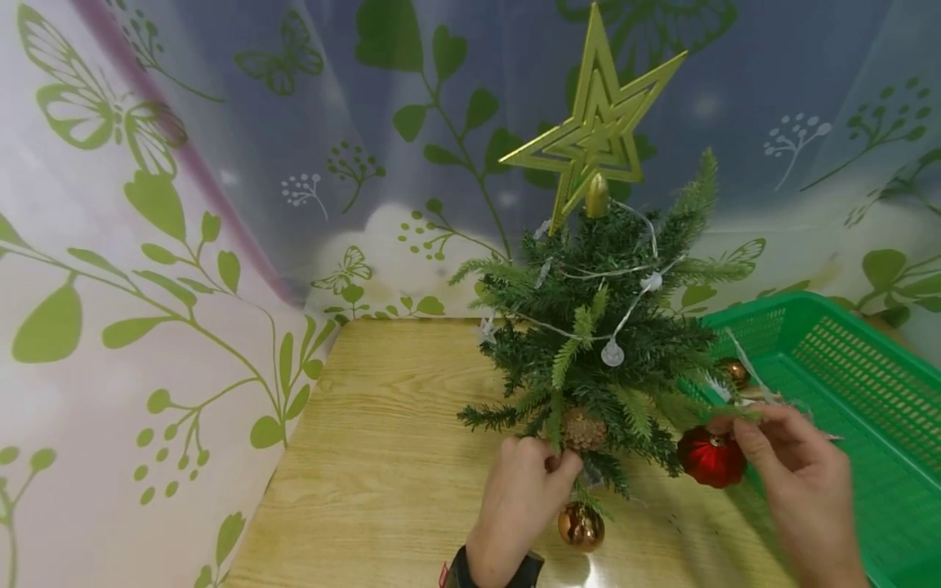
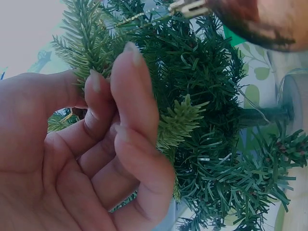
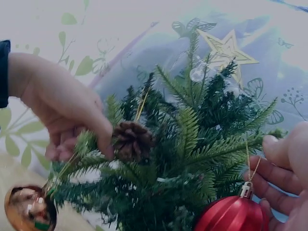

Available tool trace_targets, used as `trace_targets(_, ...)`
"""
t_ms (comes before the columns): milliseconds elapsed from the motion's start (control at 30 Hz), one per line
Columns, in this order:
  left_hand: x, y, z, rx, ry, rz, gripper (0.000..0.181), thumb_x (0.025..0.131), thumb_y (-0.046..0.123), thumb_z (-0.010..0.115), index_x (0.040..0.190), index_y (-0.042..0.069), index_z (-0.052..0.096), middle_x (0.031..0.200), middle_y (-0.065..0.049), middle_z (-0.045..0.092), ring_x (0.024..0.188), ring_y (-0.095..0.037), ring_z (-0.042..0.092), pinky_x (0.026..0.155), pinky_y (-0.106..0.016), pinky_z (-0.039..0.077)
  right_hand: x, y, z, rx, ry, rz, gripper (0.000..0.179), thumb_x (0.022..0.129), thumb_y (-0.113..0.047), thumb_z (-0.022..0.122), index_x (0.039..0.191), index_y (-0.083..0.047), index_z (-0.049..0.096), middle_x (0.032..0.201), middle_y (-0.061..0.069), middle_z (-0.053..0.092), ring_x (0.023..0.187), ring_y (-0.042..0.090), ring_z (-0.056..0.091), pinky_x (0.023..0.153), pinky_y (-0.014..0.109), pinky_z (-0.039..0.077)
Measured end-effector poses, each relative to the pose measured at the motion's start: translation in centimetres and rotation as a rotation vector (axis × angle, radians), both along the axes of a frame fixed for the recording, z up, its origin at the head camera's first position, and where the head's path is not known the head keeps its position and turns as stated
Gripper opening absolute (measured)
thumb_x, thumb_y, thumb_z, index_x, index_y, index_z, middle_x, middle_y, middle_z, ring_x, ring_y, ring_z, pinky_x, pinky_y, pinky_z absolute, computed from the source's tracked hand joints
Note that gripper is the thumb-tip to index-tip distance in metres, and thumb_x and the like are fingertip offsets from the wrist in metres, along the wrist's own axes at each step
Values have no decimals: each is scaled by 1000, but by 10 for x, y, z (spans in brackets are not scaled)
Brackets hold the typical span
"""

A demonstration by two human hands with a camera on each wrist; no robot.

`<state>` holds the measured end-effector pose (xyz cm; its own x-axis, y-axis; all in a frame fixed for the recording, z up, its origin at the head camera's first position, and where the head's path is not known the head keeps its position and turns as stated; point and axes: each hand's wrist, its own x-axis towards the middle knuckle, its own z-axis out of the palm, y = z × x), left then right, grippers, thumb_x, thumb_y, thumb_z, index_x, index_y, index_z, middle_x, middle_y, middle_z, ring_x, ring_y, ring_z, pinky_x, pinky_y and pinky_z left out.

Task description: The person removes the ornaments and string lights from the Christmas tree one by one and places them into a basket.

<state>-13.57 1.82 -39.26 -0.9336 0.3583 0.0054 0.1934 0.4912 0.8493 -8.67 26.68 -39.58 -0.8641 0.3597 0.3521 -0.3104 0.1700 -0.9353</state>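
Note:
A small artificial Christmas tree (image 1: 588,302) stands on the table, topped by a gold star (image 1: 599,122). My left hand (image 1: 522,498) pinches the tip of a low front branch (image 3: 86,163), just beside a pine cone (image 3: 132,140). From that side hangs a copper bauble (image 1: 581,527), below the hand. On the right, my right hand (image 1: 801,465) holds the tip of a light-green branch (image 3: 226,149) between thumb and fingers. A red ribbed bauble (image 1: 711,457) hangs by a gold cord (image 3: 248,166) at those fingers. In the left wrist view, my curled fingers (image 2: 134,96) partly hide the branch.
A green plastic basket (image 1: 867,351) stands right of the tree, with another copper bauble (image 1: 735,371) in it. A string of lights (image 1: 613,351) winds round the tree. Patterned curtain (image 1: 441,163) hangs behind and left of the wooden table (image 1: 382,457).

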Motion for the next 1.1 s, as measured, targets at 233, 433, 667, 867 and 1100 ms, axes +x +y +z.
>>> trace_targets(233,-1,1,0,-2,1,-2,49,100,26,54,58,25,27,53,7,18,44,-14,14,44,-33,17,-13,30,-11,-407,166,696,46,105,-1,12,125,2,52,124,4,46,100,16,49,82,26,41)
trace_targets(433,1,0,1,-16,11,-6,48,100,27,54,59,26,28,53,8,21,45,-14,15,44,-34,19,-17,33,3,-311,128,609,31,99,16,25,107,-4,47,98,4,44,85,17,39,67,32,28)
trace_targets(667,1,1,-1,-28,27,-18,48,100,26,54,59,25,29,53,8,21,45,-13,15,45,-33,20,-15,12,24,160,398,240,9,98,9,45,90,7,43,85,4,48,80,6,51,66,12,40)
trace_targets(867,0,4,-1,-28,7,-25,50,99,26,56,58,26,29,52,8,19,44,-13,14,43,-33,18,-31,-5,28,660,745,-327,27,93,-2,46,66,5,43,64,13,44,59,7,43,59,8,33)
trace_targets(1100,1,4,-1,-22,-1,-19,52,98,23,57,54,25,30,49,9,20,41,-11,14,42,-32,16,-20,26,35,-47,174,334,27,94,19,42,94,-5,30,89,4,28,74,12,38,57,21,43)
